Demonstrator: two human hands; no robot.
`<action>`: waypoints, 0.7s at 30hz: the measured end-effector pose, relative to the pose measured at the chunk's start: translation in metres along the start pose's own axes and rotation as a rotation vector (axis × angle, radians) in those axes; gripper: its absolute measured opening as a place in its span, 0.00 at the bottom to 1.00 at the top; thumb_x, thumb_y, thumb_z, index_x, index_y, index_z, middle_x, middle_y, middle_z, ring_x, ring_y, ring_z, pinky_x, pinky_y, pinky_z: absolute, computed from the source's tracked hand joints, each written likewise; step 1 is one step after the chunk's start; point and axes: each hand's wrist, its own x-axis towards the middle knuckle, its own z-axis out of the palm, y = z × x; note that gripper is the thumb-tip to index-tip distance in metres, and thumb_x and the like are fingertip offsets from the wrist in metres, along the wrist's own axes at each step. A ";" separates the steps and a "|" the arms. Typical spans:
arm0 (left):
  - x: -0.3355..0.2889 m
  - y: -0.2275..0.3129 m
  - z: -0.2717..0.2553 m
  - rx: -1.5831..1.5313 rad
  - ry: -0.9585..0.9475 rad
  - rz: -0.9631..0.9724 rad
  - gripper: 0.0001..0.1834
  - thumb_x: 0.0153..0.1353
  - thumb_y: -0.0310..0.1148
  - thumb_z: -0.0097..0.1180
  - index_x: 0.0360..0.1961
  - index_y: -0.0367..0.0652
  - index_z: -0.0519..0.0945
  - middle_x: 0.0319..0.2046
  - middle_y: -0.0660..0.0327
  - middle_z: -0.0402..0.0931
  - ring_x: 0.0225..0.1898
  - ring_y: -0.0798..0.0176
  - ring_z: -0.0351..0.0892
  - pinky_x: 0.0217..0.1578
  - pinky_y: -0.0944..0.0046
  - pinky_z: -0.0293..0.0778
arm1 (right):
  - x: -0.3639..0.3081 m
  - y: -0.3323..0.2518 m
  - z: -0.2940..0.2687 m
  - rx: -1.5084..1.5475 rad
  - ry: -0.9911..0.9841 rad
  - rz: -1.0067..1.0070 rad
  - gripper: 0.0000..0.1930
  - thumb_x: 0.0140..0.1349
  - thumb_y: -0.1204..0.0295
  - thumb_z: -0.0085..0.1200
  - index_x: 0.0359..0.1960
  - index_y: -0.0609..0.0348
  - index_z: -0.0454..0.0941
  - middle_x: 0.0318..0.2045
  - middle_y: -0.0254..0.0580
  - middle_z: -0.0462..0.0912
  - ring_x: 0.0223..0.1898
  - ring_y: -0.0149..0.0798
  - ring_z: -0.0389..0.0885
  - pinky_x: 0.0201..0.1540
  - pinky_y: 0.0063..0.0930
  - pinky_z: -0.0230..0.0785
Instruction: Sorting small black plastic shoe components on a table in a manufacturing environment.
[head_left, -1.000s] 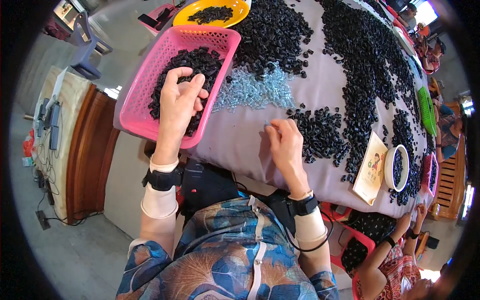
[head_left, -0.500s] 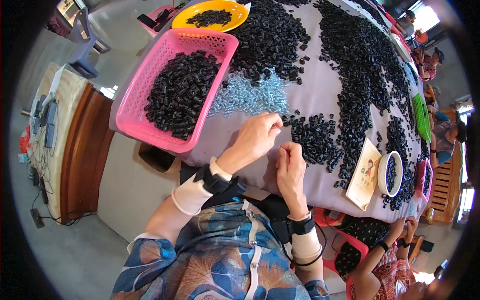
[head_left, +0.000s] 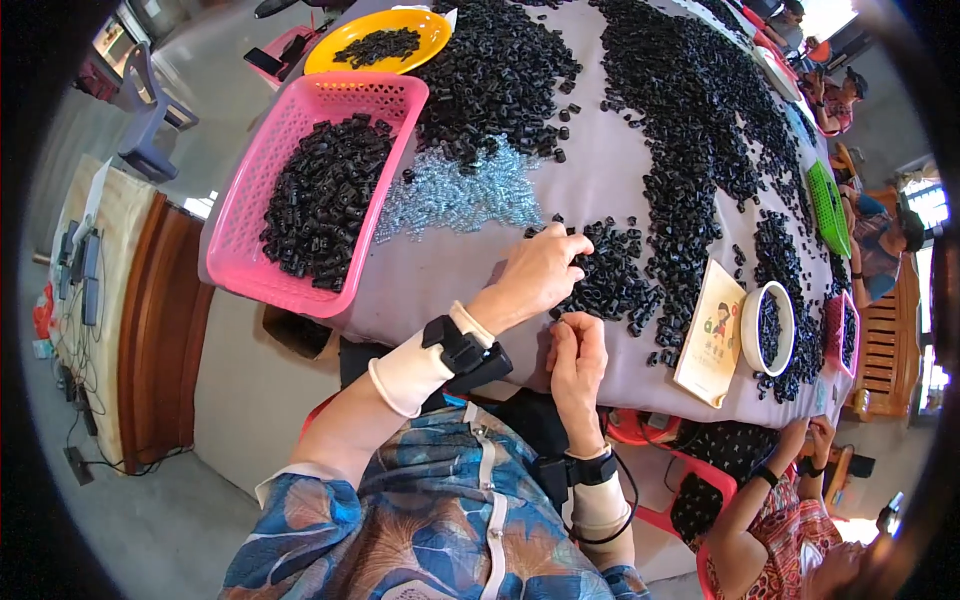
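My left hand point(head_left: 538, 272) reaches over the near left side of a small heap of black plastic parts point(head_left: 612, 280). Its index finger and thumb are apart at the heap, and its other fingertips are partly hidden. Close by, nearer my body, my right hand point(head_left: 578, 362) is closed, thumb against curled fingers. A tiny dark piece point(head_left: 556, 314) shows at its fingertips, apparently one of the black parts. Beyond the left hand lies a spread of small, shiny, pale blue metal springs point(head_left: 465, 190).
Left of the springs stands a pink basket point(head_left: 222, 235) of black parts, with a yellow plate point(head_left: 318, 62) behind. Larger black heaps point(head_left: 690, 120) cover the cloth. A booklet point(head_left: 712, 345) and a white bowl point(head_left: 748, 335) lie right. Another person's hands point(head_left: 808, 440) work at the lower right.
My left hand has gone right, from beside the springs to the black heap, and its fingers have spread. My right hand stays closed in nearly the same place. The view has shifted slightly.
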 end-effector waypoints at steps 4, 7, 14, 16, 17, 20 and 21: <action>-0.002 -0.002 0.000 0.096 -0.010 -0.017 0.11 0.49 0.30 0.58 0.35 0.41 0.78 0.27 0.57 0.70 0.30 0.55 0.73 0.33 0.59 0.69 | 0.001 0.007 0.000 -0.048 -0.028 -0.095 0.02 0.63 0.78 0.45 0.35 0.60 0.70 0.20 0.29 0.70 0.17 0.19 0.63 0.17 0.14 0.56; -0.006 -0.012 -0.008 -0.047 0.021 -0.076 0.07 0.49 0.27 0.57 0.32 0.40 0.77 0.27 0.60 0.69 0.29 0.62 0.73 0.31 0.63 0.70 | 0.000 0.002 0.000 -0.066 -0.021 -0.078 0.02 0.60 0.79 0.47 0.35 0.62 0.70 0.23 0.37 0.72 0.22 0.28 0.68 0.25 0.20 0.62; -0.042 -0.026 -0.031 -0.823 -0.025 -0.345 0.04 0.55 0.24 0.55 0.32 0.39 0.75 0.29 0.66 0.74 0.21 0.76 0.72 0.19 0.77 0.69 | 0.003 0.000 0.001 -0.067 -0.045 -0.024 0.05 0.58 0.80 0.50 0.36 0.63 0.72 0.26 0.38 0.75 0.26 0.31 0.73 0.31 0.22 0.66; -0.051 -0.026 -0.036 -0.812 -0.052 -0.381 0.05 0.56 0.24 0.56 0.34 0.39 0.76 0.28 0.66 0.73 0.22 0.77 0.72 0.19 0.78 0.69 | 0.004 -0.004 0.001 0.002 -0.053 0.020 0.05 0.58 0.80 0.51 0.36 0.62 0.73 0.26 0.35 0.75 0.25 0.27 0.71 0.29 0.20 0.66; -0.055 -0.025 -0.039 -0.794 -0.062 -0.378 0.07 0.56 0.24 0.56 0.36 0.38 0.76 0.28 0.66 0.73 0.22 0.77 0.72 0.19 0.77 0.69 | 0.005 -0.008 0.003 0.070 -0.058 0.062 0.05 0.57 0.79 0.52 0.36 0.62 0.73 0.25 0.31 0.75 0.23 0.24 0.70 0.27 0.18 0.65; -0.064 -0.031 -0.039 -0.795 -0.069 -0.349 0.09 0.56 0.23 0.55 0.40 0.38 0.77 0.28 0.66 0.74 0.23 0.77 0.72 0.21 0.77 0.70 | 0.008 -0.026 0.012 0.198 -0.068 0.149 0.06 0.57 0.78 0.53 0.37 0.61 0.74 0.26 0.29 0.75 0.21 0.19 0.67 0.23 0.14 0.62; -0.065 -0.031 -0.039 -0.817 -0.075 -0.321 0.10 0.56 0.23 0.55 0.41 0.38 0.77 0.28 0.67 0.75 0.23 0.77 0.72 0.22 0.77 0.71 | 0.010 -0.030 0.016 0.228 -0.052 0.111 0.04 0.58 0.78 0.53 0.35 0.60 0.75 0.25 0.29 0.75 0.19 0.18 0.66 0.21 0.13 0.60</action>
